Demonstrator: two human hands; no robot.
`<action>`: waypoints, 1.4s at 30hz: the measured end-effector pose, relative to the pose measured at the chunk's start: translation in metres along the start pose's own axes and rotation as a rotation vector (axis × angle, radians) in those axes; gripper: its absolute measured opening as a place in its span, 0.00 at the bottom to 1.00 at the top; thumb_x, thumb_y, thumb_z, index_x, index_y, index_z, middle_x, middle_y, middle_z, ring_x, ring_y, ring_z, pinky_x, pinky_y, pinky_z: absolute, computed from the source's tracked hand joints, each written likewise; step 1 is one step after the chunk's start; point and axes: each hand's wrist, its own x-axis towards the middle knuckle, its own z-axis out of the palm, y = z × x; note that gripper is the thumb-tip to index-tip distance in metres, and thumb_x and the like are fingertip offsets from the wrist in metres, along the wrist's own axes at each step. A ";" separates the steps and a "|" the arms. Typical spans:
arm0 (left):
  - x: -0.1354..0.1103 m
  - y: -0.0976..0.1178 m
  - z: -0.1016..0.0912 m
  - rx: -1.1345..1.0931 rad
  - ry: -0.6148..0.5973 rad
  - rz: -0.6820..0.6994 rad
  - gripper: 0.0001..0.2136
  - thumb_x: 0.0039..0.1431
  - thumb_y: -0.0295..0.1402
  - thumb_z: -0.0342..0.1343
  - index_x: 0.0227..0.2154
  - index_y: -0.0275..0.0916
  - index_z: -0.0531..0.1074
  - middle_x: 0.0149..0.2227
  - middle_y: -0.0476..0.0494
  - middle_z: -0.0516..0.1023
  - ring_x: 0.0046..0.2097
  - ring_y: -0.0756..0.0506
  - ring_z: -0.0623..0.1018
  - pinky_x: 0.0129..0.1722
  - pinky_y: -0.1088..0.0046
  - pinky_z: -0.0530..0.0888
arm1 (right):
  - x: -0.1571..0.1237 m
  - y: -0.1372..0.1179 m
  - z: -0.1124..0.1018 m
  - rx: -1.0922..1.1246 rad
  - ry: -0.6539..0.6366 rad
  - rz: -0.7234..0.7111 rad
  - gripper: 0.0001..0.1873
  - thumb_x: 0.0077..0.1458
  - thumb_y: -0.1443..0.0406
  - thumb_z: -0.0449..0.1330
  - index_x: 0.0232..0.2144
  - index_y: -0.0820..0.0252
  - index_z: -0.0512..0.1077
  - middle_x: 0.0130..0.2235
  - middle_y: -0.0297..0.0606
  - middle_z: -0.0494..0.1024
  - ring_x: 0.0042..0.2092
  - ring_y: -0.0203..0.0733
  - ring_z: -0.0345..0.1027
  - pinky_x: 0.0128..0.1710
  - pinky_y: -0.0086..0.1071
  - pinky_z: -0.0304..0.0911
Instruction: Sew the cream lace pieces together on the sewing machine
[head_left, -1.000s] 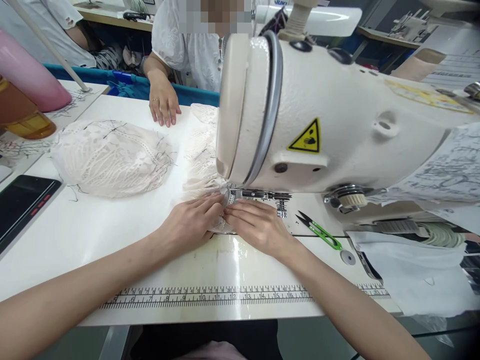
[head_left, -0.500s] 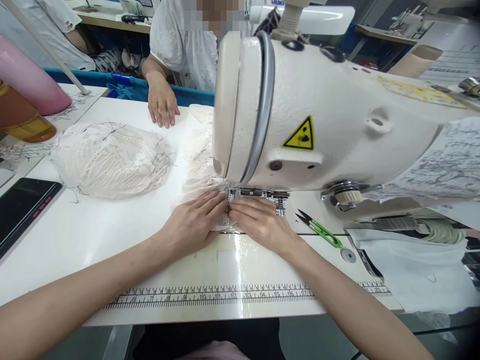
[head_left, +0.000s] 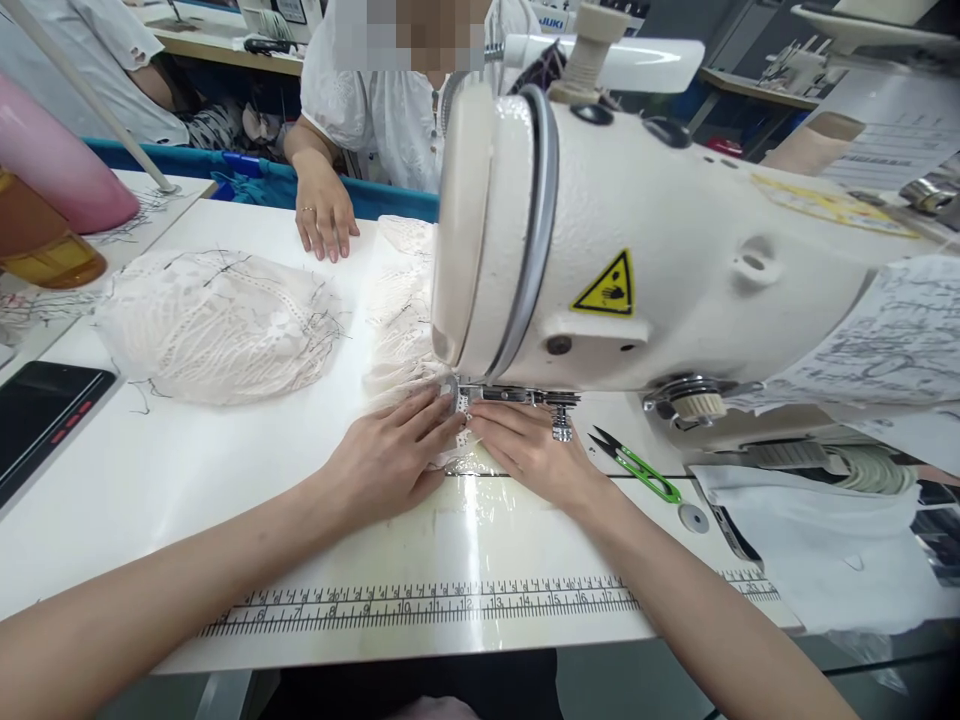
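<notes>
White lace fabric lies gathered under and to the left of the sewing machine, its narrow edge running beneath the presser foot. My left hand rests flat on this lace, fingers stretched toward the presser foot. On the other side of the foot, my right hand lies with its fingers extended and close together, their tips at the lace edge. The machine's metal parts partly cover those fingers. Neither hand visibly pinches the cloth. The needle point cannot be made out.
A second lace piece with loose dark threads lies left, near a phone. Green thread snips and a bobbin sit right of my hand. Across the table rests another person's hand. A ruler strip lines the front edge.
The view has shifted slightly, so the machine appears a little lower and further right. My right fingertips sit slightly further from my left hand, showing more of the lace edge between them.
</notes>
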 end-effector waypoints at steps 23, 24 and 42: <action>0.002 -0.006 0.003 -0.007 0.114 0.155 0.15 0.65 0.23 0.44 0.49 0.30 0.73 0.51 0.40 0.78 0.52 0.43 0.77 0.55 0.63 0.75 | -0.011 0.006 0.008 -0.013 -0.109 0.113 0.19 0.62 0.70 0.56 0.54 0.52 0.70 0.51 0.39 0.77 0.49 0.39 0.73 0.51 0.32 0.69; 0.002 -0.006 0.002 -0.009 0.118 0.157 0.15 0.65 0.22 0.43 0.48 0.29 0.73 0.50 0.39 0.78 0.52 0.43 0.78 0.54 0.64 0.75 | -0.011 0.005 0.009 -0.021 -0.102 0.098 0.19 0.61 0.70 0.56 0.54 0.52 0.70 0.51 0.39 0.77 0.49 0.39 0.73 0.50 0.32 0.69; 0.004 -0.010 -0.009 -0.111 0.065 0.030 0.14 0.60 0.28 0.46 0.41 0.32 0.75 0.49 0.38 0.79 0.50 0.42 0.79 0.55 0.62 0.75 | 0.018 -0.020 0.003 -0.055 0.094 -0.090 0.08 0.58 0.75 0.57 0.34 0.60 0.73 0.37 0.33 0.81 0.45 0.36 0.73 0.41 0.29 0.65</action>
